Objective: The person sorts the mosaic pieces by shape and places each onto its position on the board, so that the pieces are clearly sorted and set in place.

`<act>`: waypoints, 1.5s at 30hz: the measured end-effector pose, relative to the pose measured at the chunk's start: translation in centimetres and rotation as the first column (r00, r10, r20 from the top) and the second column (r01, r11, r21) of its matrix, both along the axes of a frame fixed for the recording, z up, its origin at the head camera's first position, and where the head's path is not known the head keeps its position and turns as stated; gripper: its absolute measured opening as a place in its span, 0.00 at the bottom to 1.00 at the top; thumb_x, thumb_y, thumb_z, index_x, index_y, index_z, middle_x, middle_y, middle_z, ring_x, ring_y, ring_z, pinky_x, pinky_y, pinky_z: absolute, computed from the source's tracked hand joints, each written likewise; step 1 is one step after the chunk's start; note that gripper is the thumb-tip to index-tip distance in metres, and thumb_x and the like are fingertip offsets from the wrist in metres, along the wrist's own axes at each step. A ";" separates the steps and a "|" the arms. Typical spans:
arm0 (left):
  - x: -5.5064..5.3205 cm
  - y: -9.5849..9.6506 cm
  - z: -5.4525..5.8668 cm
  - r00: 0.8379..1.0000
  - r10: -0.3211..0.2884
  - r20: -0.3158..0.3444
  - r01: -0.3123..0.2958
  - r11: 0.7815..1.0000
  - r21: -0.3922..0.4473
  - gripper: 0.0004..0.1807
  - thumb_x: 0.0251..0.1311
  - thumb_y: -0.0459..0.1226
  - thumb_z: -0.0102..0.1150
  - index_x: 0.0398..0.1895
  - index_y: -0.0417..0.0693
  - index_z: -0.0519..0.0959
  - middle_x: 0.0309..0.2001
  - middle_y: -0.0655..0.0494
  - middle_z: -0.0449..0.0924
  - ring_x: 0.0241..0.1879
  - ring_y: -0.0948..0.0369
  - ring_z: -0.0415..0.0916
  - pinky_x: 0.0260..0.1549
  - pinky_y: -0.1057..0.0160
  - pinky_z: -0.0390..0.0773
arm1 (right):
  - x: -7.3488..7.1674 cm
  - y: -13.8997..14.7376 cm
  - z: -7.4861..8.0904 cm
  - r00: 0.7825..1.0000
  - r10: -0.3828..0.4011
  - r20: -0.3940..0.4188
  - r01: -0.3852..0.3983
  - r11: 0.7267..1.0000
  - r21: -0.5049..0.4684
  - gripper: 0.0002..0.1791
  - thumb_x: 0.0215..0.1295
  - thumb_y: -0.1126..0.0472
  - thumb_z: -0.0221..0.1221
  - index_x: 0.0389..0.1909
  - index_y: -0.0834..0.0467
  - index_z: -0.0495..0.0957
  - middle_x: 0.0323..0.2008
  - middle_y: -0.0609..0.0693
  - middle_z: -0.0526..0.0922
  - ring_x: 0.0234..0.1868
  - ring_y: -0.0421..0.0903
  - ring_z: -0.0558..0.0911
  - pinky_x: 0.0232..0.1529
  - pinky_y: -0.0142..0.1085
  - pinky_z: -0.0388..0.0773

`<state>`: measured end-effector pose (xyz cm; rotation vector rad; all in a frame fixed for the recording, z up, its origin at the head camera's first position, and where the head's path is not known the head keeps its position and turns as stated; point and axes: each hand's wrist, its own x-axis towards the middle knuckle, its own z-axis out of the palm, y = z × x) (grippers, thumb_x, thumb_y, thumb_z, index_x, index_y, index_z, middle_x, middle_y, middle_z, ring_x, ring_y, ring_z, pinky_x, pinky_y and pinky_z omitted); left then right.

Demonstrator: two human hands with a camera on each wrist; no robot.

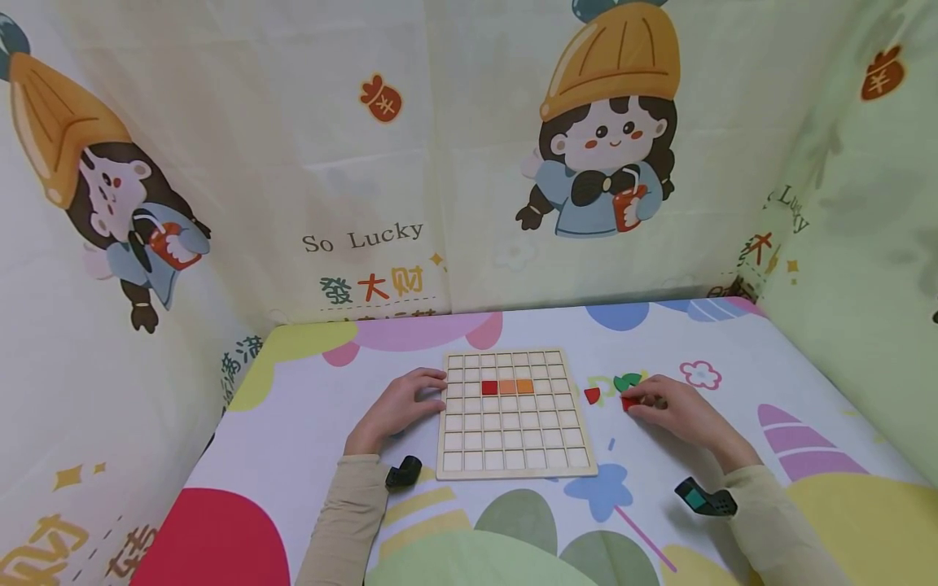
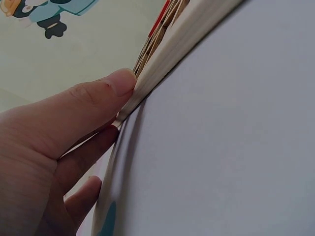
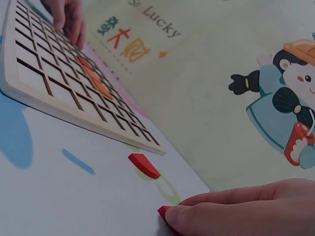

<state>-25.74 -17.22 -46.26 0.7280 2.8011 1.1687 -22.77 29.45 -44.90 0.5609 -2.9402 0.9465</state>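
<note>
A wooden grid board (image 1: pixel 443 423) with square cells lies on the table. A red tile (image 1: pixel 489 387), a light orange tile (image 1: pixel 507 387) and an orange tile (image 1: pixel 524 387) sit side by side in one of its upper rows. At the board's left edge, my left hand (image 1: pixel 399 407) touches the rim with fairly straight fingers. To the right of the board, my right hand (image 1: pixel 670 411) pinches a small red piece (image 3: pixel 164 210) between thumb and finger, low over the table; the fingers hide most of it. Another red piece (image 1: pixel 592 395) lies between board and hand. Green pieces (image 1: pixel 626 381) lie just beyond my right fingertips.
The table (image 1: pixel 703 334) wears a white cloth printed with colourful shapes. Cartoon-printed curtains (image 1: pixel 476 163) rise behind it and on both sides. A black wrist device (image 1: pixel 403 472) is on the left wrist, and another black device (image 1: pixel 706 497) on the right.
</note>
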 end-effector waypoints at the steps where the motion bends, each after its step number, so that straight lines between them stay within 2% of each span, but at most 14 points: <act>1: 0.0 0.0 0.0 1.000 -0.004 -0.002 0.004 1.000 0.000 0.19 0.58 0.38 0.69 0.53 0.43 0.82 0.60 0.56 0.76 0.64 0.53 0.68 0.65 0.51 0.66 | 0.0 0.0 0.0 1.000 0.005 0.001 -0.005 1.000 -0.001 0.16 0.61 0.58 0.67 0.49 0.57 0.84 0.38 0.45 0.78 0.37 0.44 0.73 0.37 0.32 0.75; 11: 0.0 0.0 -0.1 1.000 0.002 0.001 -0.002 1.000 -0.002 0.19 0.58 0.38 0.69 0.52 0.43 0.82 0.60 0.56 0.76 0.64 0.54 0.68 0.65 0.51 0.66 | -0.1 -0.1 -0.1 0.999 0.033 -0.018 -0.033 0.999 -0.017 0.15 0.61 0.60 0.67 0.49 0.57 0.83 0.39 0.45 0.77 0.36 0.43 0.73 0.38 0.31 0.76; 20: -0.1 0.1 0.0 1.000 0.007 0.009 -0.007 1.000 -0.006 0.19 0.58 0.38 0.69 0.52 0.43 0.82 0.60 0.56 0.76 0.64 0.54 0.68 0.65 0.52 0.66 | -0.1 -1.3 0.6 0.993 0.049 -0.106 -0.055 0.997 -0.056 0.15 0.60 0.61 0.68 0.48 0.57 0.83 0.43 0.48 0.80 0.39 0.42 0.77 0.42 0.33 0.80; 27: -0.1 0.0 -0.1 1.000 0.007 0.006 -0.007 1.000 -0.015 0.20 0.58 0.39 0.69 0.53 0.43 0.82 0.60 0.56 0.76 0.64 0.54 0.68 0.65 0.52 0.65 | -0.1 -2.6 0.8 0.991 0.004 -0.134 -0.011 0.999 -0.049 0.16 0.59 0.64 0.68 0.49 0.59 0.83 0.42 0.50 0.81 0.36 0.44 0.77 0.38 0.34 0.79; 33: -0.1 0.0 -0.2 1.000 0.008 -0.005 -0.008 1.000 -0.010 0.20 0.58 0.38 0.69 0.53 0.43 0.82 0.60 0.56 0.76 0.64 0.54 0.68 0.65 0.51 0.65 | -0.1 -3.3 0.8 0.990 -0.036 -0.136 0.027 0.998 -0.063 0.17 0.59 0.63 0.69 0.50 0.58 0.83 0.42 0.50 0.81 0.38 0.45 0.78 0.40 0.35 0.80; 45: -0.1 0.0 -0.3 1.000 0.003 0.006 -0.003 1.000 0.007 0.19 0.58 0.38 0.69 0.52 0.44 0.82 0.60 0.56 0.76 0.64 0.54 0.68 0.65 0.51 0.65 | -0.2 -4.5 1.5 0.990 -0.019 -0.141 0.006 0.996 -0.092 0.16 0.57 0.65 0.69 0.48 0.58 0.84 0.42 0.51 0.81 0.35 0.44 0.80 0.38 0.34 0.81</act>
